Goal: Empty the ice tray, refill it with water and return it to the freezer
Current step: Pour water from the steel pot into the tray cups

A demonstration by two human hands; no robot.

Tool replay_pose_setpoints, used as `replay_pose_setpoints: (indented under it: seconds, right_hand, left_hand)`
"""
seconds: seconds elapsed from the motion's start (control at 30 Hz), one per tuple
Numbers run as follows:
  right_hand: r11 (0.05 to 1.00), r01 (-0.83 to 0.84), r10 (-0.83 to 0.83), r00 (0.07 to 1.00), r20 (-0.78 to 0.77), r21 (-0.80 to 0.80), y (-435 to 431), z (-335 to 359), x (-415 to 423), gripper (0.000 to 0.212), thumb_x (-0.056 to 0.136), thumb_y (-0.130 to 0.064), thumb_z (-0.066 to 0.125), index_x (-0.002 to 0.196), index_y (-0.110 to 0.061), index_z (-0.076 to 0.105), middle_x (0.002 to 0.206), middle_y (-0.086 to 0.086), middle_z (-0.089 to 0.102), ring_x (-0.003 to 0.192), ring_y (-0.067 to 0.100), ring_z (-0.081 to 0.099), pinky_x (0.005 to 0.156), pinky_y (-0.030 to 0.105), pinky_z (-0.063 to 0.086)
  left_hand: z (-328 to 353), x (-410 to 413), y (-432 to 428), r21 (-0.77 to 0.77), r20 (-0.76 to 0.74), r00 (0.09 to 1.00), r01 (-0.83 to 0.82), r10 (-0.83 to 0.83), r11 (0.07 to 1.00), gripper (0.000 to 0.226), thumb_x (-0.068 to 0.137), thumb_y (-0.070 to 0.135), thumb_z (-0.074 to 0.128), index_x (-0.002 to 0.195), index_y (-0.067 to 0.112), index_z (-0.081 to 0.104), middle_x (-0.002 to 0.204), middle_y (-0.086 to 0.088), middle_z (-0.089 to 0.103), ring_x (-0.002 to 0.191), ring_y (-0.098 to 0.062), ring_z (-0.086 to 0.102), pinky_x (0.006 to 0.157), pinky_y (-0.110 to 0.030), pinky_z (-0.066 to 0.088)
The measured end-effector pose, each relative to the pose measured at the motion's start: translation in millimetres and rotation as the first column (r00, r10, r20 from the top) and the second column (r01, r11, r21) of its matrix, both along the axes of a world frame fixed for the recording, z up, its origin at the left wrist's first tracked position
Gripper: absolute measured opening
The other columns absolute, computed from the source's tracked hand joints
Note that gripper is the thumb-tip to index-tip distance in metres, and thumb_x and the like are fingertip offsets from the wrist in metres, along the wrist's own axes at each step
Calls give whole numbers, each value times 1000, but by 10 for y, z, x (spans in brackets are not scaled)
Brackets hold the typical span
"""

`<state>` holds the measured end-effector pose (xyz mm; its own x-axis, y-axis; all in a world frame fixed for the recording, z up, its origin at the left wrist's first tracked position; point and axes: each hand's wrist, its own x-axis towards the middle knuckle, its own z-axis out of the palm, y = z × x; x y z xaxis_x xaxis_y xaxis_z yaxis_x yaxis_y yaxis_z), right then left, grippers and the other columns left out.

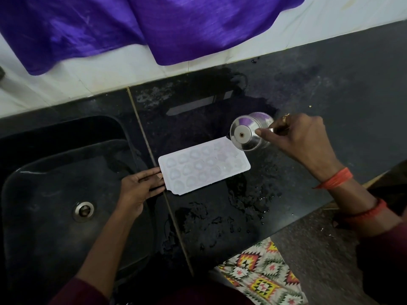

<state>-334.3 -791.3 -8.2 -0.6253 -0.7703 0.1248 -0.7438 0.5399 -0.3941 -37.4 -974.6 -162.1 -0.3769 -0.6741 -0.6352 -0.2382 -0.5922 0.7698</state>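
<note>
A white ice tray point(203, 167) with several round cavities lies flat on the black countertop point(319, 89), just right of the sink. My left hand point(141, 186) rests with straight fingers against the tray's left end. My right hand point(301, 137) grips a steel cup point(250, 133) tipped on its side over the tray's far right corner, its mouth facing left and down. Some cavities near that corner look wet and glossy.
A black sink point(55, 194) with a metal drain point(83, 211) sits at the left. Water puddles point(242, 201) spread on the counter in front of the tray. Purple cloth point(176, 29) hangs over the white tiled wall behind. The counter's front edge runs lower right, above a patterned cloth point(264, 274).
</note>
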Motion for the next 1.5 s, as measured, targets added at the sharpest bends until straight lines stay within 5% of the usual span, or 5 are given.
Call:
replay_pose_setpoints:
  seconds: [0.2,0.53,1.5]
  right_hand:
    - [1000,-6,6,999,-32,-1,-61,-12,27,35,83,-51,76,85,-16,79,74,5,74,63,20,66,62,29,48]
    - [1000,10,-9,999,-41,21,-103,-23,11,37,83,-53,74,91,-18,80,78,10,75,70,26,70,69,43,58]
    - [1000,-1,0,997,-71,-12,-137,32,-10,37,83,-53,75,93,-18,79,76,9,74,69,26,69,70,43,57]
  left_hand:
    - [27,-10,5,-1,-7,1000,-13,13,1000,21,91,1,68,112,3,71,82,-2,79,74,-11,76,59,-21,59]
    - [24,-5,13,-10,-2,1000,-17,17,1000,19,92,0,67,111,4,72,88,-4,78,75,-11,77,62,-22,61]
    - [-2,-7,-2,-4,-26,999,-25,25,1000,16,92,1,67,106,7,73,91,-7,78,75,-12,77,60,-22,59]
